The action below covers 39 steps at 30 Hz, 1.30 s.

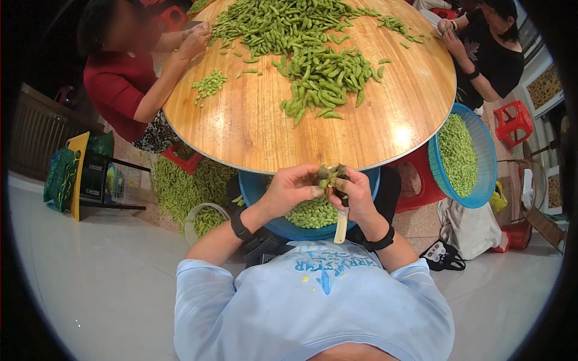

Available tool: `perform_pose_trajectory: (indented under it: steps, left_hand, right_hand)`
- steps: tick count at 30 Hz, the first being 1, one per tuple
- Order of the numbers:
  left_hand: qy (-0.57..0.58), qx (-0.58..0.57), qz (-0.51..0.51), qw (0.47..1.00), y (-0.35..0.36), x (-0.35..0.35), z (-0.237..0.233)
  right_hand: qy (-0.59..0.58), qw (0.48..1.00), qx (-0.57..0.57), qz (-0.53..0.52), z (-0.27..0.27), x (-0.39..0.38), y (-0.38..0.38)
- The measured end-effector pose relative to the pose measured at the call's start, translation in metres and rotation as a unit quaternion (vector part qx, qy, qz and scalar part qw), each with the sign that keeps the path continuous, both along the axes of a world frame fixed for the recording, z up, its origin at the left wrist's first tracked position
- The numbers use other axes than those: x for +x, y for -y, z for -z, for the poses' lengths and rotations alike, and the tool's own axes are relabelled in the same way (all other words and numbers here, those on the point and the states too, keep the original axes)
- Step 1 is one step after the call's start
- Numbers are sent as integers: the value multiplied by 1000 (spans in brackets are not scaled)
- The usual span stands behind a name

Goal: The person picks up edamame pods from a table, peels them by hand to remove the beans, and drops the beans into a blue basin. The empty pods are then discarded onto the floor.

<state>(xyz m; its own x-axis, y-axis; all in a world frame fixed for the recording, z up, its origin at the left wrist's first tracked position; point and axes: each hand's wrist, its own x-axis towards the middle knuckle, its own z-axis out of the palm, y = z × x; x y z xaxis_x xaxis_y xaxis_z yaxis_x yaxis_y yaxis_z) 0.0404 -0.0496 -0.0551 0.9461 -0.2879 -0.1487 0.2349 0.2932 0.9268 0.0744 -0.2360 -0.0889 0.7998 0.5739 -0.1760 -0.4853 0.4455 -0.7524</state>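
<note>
Close to the table's near edge, my left hand [292,191] and my right hand [357,196] meet, fingers pinched together. A green soybean pod [324,181] is held between the fingertips; its details are partly hidden. From under my right hand hangs a cream-coloured handle [341,226] of a small tool, perhaps a knife, whose working end is hidden by the fingers. Dark coverings or stains show on some fingertips. Directly below is a blue basin [256,188] with shelled green beans [312,213] in it. Ahead, a pile of soybean pods [328,78] lies on the round wooden table [241,132].
A person in red [120,84] works at the left, near a small heap of beans [209,85]. Another person in black [490,54] works at the right. A blue basket [484,153] of beans stands right. Pods [180,183] cover the left floor beside a white bucket [191,224].
</note>
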Motion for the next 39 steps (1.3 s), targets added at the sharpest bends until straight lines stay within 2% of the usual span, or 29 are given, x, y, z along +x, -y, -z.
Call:
perform_pose_trajectory:
  steps: [1, 3, 4, 6, 7, 9, 11, 13, 17, 20, 22, 29, 31, 35, 37, 39]
  left_hand:
    - [-1, -1, -1, 1000, -1, -1, 1]
    - [97, 54, 9, 994, -4, 1, 1]
    - [96, 54, 10, 994, -5, 2, 3]
    - [245, 210, 2, 947, -7, 3, 5]
    - [245, 210, 2, 947, -7, 2, 5]
    - [111, 54, -34, 992, -3, 2, 1]
    - [82, 53, -34, 995, -6, 0, 3]
    - [53, 54, -36, 997, -7, -1, 3]
    - [28, 53, -28, 998, -5, -5, 8]
    - [25, 41, -26, 998, -1, -6, 10]
    - [20, 40, -32, 998, -1, -6, 11]
    - [30, 74, -48, 996, -2, -8, 20]
    - [36, 73, -56, 995, -1, -7, 21]
    - [45, 66, -74, 994, 2, -9, 20]
    - [45, 59, -78, 994, 1, -7, 22]
    - [-11, -21, -39, 999, -4, -4, 29]
  right_hand:
    - [-1, 1000, -1, -1, 0, -1, 0]
    - [-75, 995, 53, -26, 2, -2, -1]
    - [-75, 995, 53, -26, 2, -3, -1]
    - [-57, 993, 61, -80, 4, -6, -1]
    - [-57, 993, 61, -81, 2, -8, -2]
    - [132, 983, -127, -32, -3, -15, -5]
    - [123, 982, -131, -53, -4, -19, -1]
    - [173, 969, -171, 33, -8, -23, -2]
    - [138, 982, -126, -6, -9, -23, 0]
    - [182, 975, -125, -27, -5, -21, -2]
    - [116, 990, -73, -43, -4, -21, -1]
    - [81, 994, -39, -64, -1, -23, 1]
    - [126, 988, -67, -50, 0, -23, 1]
    - [142, 987, -69, -41, 1, -24, -1]
    - [210, 969, -127, -2, 5, -26, -2]
    - [217, 967, -130, -8, 8, -22, -2]
